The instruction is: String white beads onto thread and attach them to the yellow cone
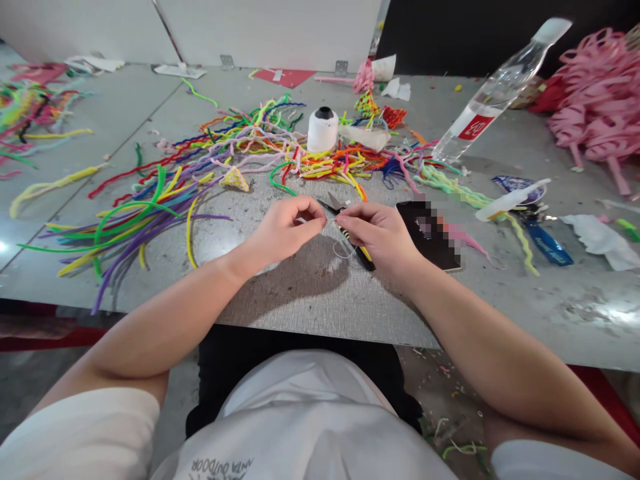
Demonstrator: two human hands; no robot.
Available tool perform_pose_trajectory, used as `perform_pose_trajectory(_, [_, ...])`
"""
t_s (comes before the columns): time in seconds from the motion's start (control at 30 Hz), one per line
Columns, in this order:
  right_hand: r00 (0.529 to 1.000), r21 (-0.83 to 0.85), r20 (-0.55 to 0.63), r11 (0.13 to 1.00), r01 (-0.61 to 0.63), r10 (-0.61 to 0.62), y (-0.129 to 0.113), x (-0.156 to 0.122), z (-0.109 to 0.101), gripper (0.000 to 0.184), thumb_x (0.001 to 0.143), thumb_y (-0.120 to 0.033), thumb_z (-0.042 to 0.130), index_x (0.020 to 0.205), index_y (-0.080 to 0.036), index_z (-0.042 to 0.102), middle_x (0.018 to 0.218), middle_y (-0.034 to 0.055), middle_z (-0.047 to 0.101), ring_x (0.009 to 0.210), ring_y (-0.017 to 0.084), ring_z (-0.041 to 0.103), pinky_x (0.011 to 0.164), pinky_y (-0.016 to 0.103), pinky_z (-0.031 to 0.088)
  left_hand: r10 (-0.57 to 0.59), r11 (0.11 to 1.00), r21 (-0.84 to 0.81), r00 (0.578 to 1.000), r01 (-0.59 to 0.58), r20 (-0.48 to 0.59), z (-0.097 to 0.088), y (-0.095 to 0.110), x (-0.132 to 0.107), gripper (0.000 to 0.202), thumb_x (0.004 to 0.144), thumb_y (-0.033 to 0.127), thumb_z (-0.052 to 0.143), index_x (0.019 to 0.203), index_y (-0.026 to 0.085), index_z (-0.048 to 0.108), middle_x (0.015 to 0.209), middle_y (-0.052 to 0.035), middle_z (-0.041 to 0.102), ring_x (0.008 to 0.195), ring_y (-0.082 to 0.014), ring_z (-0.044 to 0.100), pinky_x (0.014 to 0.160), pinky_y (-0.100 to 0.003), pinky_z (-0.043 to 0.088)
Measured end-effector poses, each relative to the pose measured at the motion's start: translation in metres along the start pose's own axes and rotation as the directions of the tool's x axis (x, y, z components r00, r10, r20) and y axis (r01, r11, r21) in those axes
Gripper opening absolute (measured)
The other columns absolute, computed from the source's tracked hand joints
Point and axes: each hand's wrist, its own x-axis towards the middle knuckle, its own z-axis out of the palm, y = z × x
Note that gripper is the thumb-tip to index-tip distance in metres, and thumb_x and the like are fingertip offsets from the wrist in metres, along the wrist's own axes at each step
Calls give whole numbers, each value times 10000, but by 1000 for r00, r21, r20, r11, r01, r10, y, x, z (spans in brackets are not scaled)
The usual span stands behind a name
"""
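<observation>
The white spool [323, 130], which has a black top, is my landmark. The thin white thread [345, 257] is nearer to the person than this spool, in the space between the two hands, and it hangs in one small loop beside the right fingertips. The left hand [287, 230], in front of the spool and a little to its left, pinches the thread between thumb and finger. The right hand [387, 230], in front of the spool and to its right, pinches it also; the fingertips of both hands are near to each other. One pair of scissors [345, 233] lies in front of the spool, partly under the right hand.

I count one spool, and three small patterned pieces: a yellow one [235, 179] left of the spool, a multicoloured one [367, 103] and a red one [394, 117] to its right. The coloured strands [135, 220] around and left of the spool are too many to count.

One clear bottle [493, 100] with white cap and red label stands right of the spool; its fill level I cannot tell. One white tube [513, 200], farther right and nearer than the spool, shows something amber inside its lower end.
</observation>
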Motion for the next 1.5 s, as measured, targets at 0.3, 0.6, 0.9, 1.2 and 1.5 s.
perform_pose_trajectory(0.3, [1000,6,20,1000,6,-6,0,1,-1,190,785,-391,839,811,-210,786,611,-51,541,564,99,396,559,305,278,-20,983,-180,1000,24,24,2,-4,2,104,892,281,751,852,192,713,779,-19,717,695,-115,623,628,-260,460])
perform_pose_trajectory(0.6, [998,17,21,998,63,-63,4,1,-2,172,802,-367,850,812,-210,781,636,-44,548,592,109,423,558,300,294,-71,970,-229,995,84,64,1,-3,1,281,790,270,902,991,195,721,823,4,707,725,-109,631,663,-258,479])
perform_pose_trajectory(0.9, [1000,61,-27,998,7,-5,-1,-1,1,169,763,-355,840,779,-211,753,567,-65,509,529,97,390,533,306,284,-191,729,-619,955,293,227,-1,4,5,261,775,224,860,989,227,710,754,32,579,670,-103,531,626,-258,438])
perform_pose_trajectory(1.2, [997,115,-72,993,-7,16,-2,1,2,184,705,-350,851,745,-213,734,545,-71,459,520,90,348,520,298,233,-281,689,-649,944,323,171,-4,7,9,203,774,194,791,928,254,673,613,68,420,558,-103,403,570,-269,382])
perform_pose_trajectory(1.5, [986,151,-163,988,-7,32,-4,5,0,146,696,-302,805,698,-226,681,507,-83,387,503,94,342,504,285,232,-309,699,-671,951,247,28,-4,3,13,253,738,194,766,951,249,640,628,77,404,565,-101,397,578,-274,381])
